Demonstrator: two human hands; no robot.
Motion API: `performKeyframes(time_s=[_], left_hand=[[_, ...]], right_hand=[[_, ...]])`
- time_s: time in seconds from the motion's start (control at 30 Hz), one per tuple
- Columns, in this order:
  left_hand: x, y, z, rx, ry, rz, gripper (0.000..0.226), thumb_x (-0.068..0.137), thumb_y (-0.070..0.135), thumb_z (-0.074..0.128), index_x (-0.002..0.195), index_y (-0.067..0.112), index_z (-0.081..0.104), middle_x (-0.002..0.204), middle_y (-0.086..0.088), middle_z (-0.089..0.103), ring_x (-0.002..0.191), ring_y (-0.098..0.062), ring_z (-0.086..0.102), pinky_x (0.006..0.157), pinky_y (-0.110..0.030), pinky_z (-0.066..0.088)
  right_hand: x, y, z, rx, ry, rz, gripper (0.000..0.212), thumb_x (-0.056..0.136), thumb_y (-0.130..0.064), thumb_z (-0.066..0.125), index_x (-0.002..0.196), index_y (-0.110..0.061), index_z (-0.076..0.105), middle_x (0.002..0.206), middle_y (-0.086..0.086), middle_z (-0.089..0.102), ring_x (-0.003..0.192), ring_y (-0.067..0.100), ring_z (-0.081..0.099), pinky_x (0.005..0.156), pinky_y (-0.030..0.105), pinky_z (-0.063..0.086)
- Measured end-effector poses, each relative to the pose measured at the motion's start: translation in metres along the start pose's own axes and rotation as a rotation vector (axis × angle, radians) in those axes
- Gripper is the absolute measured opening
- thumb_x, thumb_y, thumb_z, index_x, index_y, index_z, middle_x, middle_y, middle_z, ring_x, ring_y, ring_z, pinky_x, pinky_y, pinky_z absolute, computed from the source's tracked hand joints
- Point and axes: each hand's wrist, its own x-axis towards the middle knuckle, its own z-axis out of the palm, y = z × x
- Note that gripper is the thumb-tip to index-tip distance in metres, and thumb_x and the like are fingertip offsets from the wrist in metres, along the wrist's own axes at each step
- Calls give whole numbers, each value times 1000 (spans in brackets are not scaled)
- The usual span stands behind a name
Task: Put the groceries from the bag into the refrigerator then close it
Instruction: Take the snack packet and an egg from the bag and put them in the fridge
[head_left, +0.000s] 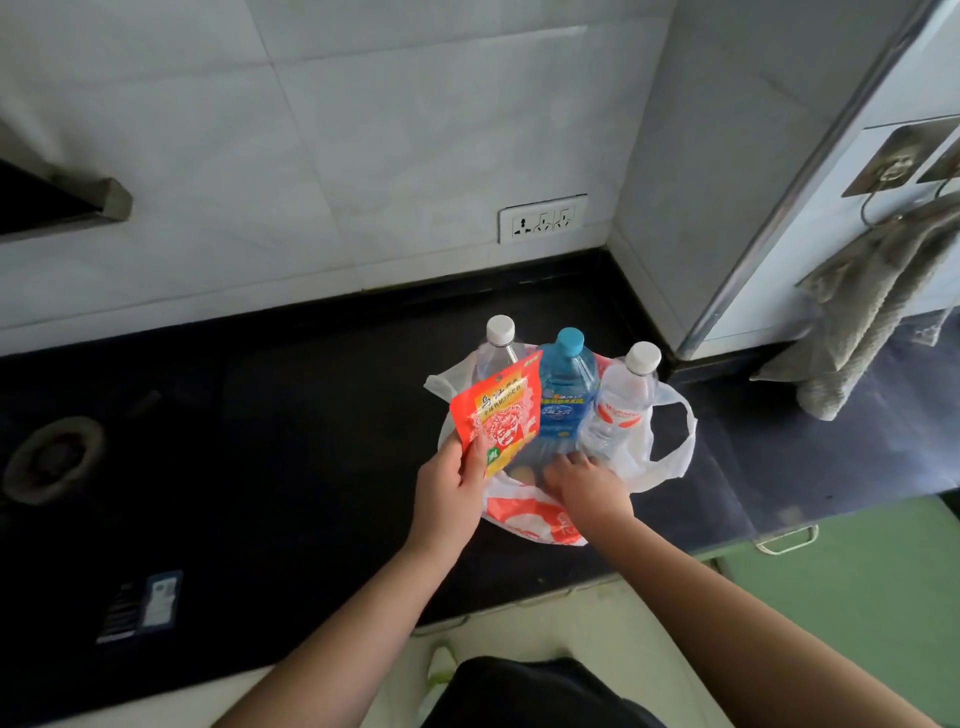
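A white and orange plastic bag (657, 457) lies open on the black counter (291, 467). In it stand a clear bottle with a white cap (496, 348), a blue bottle with a blue cap (566, 400) and a clear bottle with a red label (621, 410). My left hand (449, 493) pinches the lower corner of a red and yellow snack packet (498, 415), held just above the bag's left side. My right hand (584, 480) reaches down into the bag in front of the blue bottle, its fingertips hidden inside. The refrigerator (852, 171) stands at the right, shut.
A grey towel (862, 322) hangs from a hook on the refrigerator's side. A wall socket (543, 218) sits above the counter's back edge. A stove burner (52, 457) lies at the far left. A green drawer with a handle (787, 540) is below the counter's right end.
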Motion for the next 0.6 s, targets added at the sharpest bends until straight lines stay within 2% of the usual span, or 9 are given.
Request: performKeyframes(time_s=[0.1, 0.23, 0.33, 0.43, 0.53, 0.6], left_hand=[[-2, -8, -1, -16, -47, -65, 20, 97, 40, 48, 108, 28, 59, 104, 14, 67, 98, 8, 64, 77, -13, 53], [-2, -19, -3, 0, -69, -152, 28, 95, 46, 46, 112, 28, 59, 112, 7, 68, 104, -4, 65, 83, -22, 56], [-2, -26, -7, 14, -85, -201, 41, 89, 54, 43, 117, 28, 58, 116, 7, 67, 108, -6, 63, 89, -30, 56], [-3, -32, -12, 27, -75, -237, 38, 90, 54, 43, 117, 30, 57, 115, 7, 67, 108, -8, 64, 90, -33, 56], [-2, -34, -17, -13, -56, -292, 27, 97, 46, 46, 116, 30, 56, 115, 8, 67, 108, -8, 64, 87, -30, 56], [-1, -31, -21, -81, -42, -322, 24, 99, 43, 47, 116, 29, 57, 113, 10, 67, 105, -5, 64, 79, -20, 55]], right_hand=[[-1, 3, 6, 60, 32, 8, 40, 97, -38, 47, 132, -20, 45, 131, 7, 54, 120, 28, 51, 95, 41, 47], [-3, 6, 12, 144, 52, 21, 38, 95, -42, 51, 129, -25, 47, 128, 2, 55, 117, 25, 53, 94, 40, 49], [-10, 7, 17, 236, 142, 8, 33, 92, -32, 58, 122, -23, 51, 123, 3, 57, 110, 27, 57, 88, 40, 51], [-18, 6, 17, 341, 272, 5, 38, 92, -23, 60, 128, -16, 51, 125, 8, 58, 111, 32, 56, 87, 46, 51], [-24, 4, 15, 366, 382, -22, 42, 88, -19, 66, 128, -11, 54, 122, 12, 60, 108, 36, 58, 86, 49, 52], [-30, 1, 10, 411, 425, -29, 44, 87, -19, 69, 128, -11, 55, 123, 11, 61, 106, 34, 60, 87, 48, 52]])
